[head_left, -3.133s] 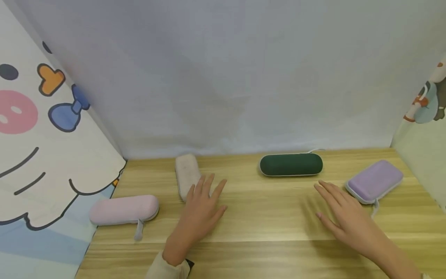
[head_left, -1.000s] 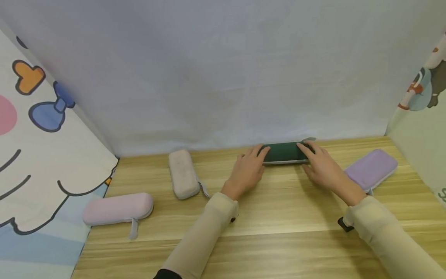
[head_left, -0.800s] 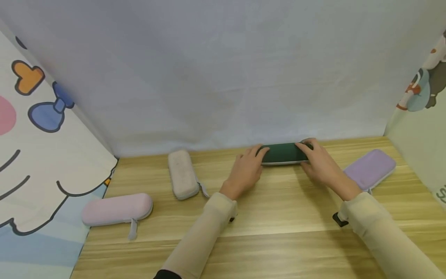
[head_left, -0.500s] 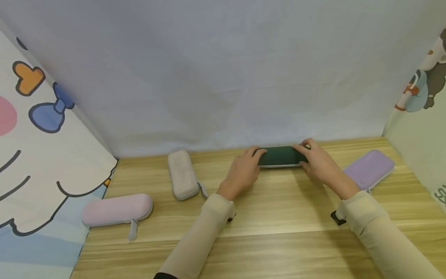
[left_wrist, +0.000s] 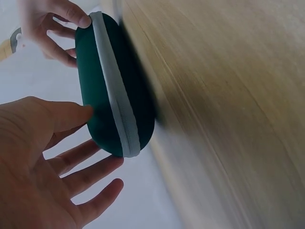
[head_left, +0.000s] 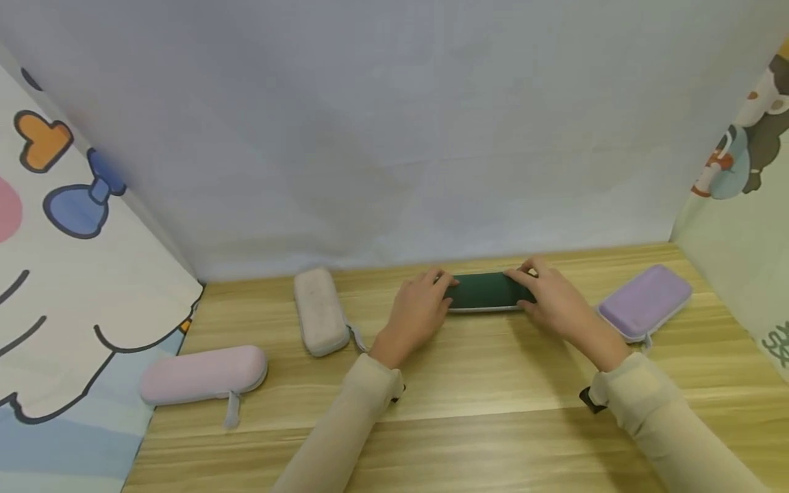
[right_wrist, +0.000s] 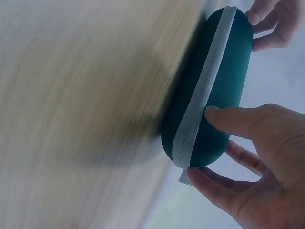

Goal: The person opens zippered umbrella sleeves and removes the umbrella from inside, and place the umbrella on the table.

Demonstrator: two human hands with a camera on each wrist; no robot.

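Note:
A dark green zippered glasses case point(head_left: 483, 292) with a pale zipper band lies on the table toward the back, between both hands. My left hand point(head_left: 414, 308) holds its left end; in the left wrist view the thumb lies on the green shell and the fingertips are at the end and back. My right hand point(head_left: 557, 301) grips the right end, its thumb on the shell near the zipper in the right wrist view and a finger at the tip by the pull tab point(right_wrist: 185, 178). The far ends of the case are partly hidden by the fingers in the head view.
On the left lie a pink case point(head_left: 203, 374) and a beige case point(head_left: 320, 311), each with a zipper tab. A purple case point(head_left: 645, 301) sits right of my right forearm. Grey cloth point(head_left: 394, 137) hangs behind the wooden table point(head_left: 456, 445); printed cloths flank it.
Both hands came to the green case from near the beige and purple cases. Over the last second the case shifted toward me and slightly left, with both hands on it.

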